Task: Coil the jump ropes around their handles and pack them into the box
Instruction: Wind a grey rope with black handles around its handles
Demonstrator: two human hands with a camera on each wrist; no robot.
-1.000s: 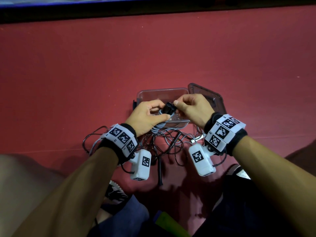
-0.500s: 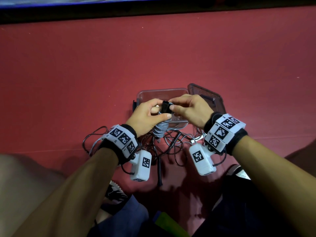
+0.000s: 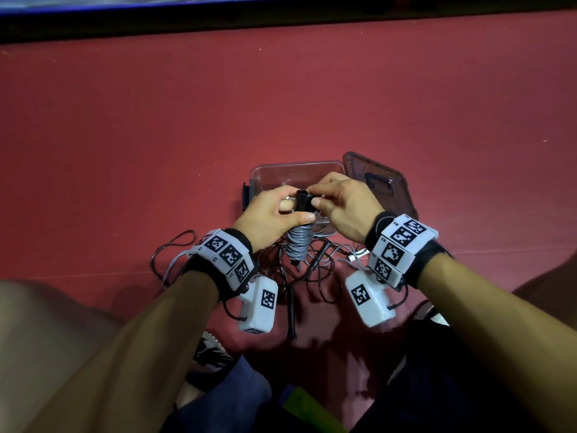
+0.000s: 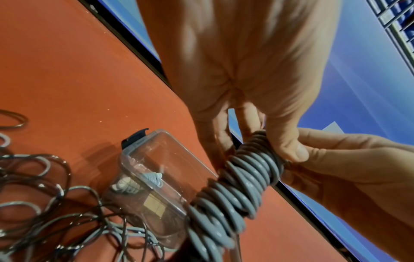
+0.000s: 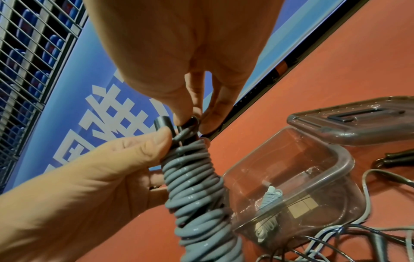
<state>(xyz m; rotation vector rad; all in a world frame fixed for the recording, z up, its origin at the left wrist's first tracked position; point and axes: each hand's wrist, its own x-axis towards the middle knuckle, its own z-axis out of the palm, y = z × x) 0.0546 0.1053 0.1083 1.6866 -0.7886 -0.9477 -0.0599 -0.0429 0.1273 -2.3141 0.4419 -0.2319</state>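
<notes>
A grey jump rope (image 3: 298, 242) coiled tightly round its two black handles (image 3: 302, 200) stands nearly upright over the near edge of the clear box (image 3: 281, 171). My left hand (image 3: 295, 210) grips the upper coils (image 4: 235, 191), thumb (image 4: 289, 150) pressing on the turns. My right hand (image 3: 318, 197) pinches at the top of the bundle, its fingertips (image 5: 192, 113) on one black handle end beside the other end (image 5: 163, 122). Inside the box (image 5: 313, 177) lies a pale coiled rope (image 5: 271, 196). The rope's free end is hidden by the fingers.
The dark box lid (image 3: 381, 182) lies right of the box. A tangle of loose ropes (image 3: 312, 270) spreads on the red floor (image 3: 281, 104) under my wrists, with a black handle (image 3: 292, 310) pointing toward me. My knees and a shoe (image 3: 212, 354) are close below.
The coiled bundle has swung from slanted to upright. My right hand has moved in from pulling the rope to pinching at the handle tops.
</notes>
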